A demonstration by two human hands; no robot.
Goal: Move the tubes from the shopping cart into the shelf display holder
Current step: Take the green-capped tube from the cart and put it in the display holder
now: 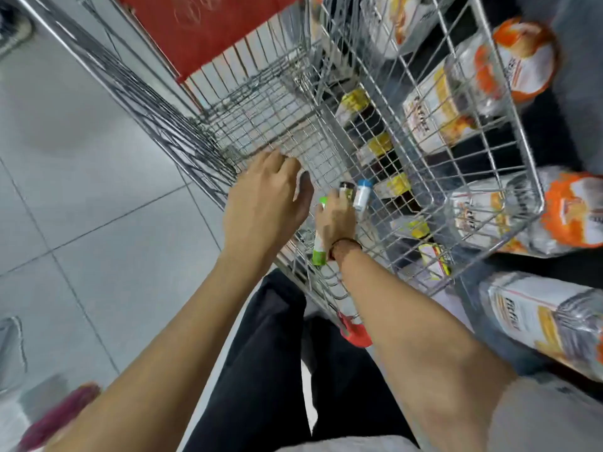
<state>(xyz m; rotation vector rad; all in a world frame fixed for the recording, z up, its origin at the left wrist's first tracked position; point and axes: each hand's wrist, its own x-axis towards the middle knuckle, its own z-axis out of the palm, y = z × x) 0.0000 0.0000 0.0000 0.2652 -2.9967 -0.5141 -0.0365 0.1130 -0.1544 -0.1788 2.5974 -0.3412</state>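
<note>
I look down into a wire shopping cart (424, 197). My right hand (336, 220) is deep in its near end, closed around several tubes: a white tube with a blue cap (363, 192), one with a dark cap (346, 188), and a green-capped tube (319, 246) that runs under my palm. My left hand (264, 197) hovers over the cart's left rim beside the right hand, fingers curled loosely, with nothing visible in it. The shelf display holder is out of view.
A red child-seat flap (208, 31) stands at the cart's far end. To the right, low shelves hold white-and-orange bags (522, 57) and yellow-labelled packs (381, 146) seen through the wire. Grey floor tiles (81, 190) lie to the left. My dark trousers are below.
</note>
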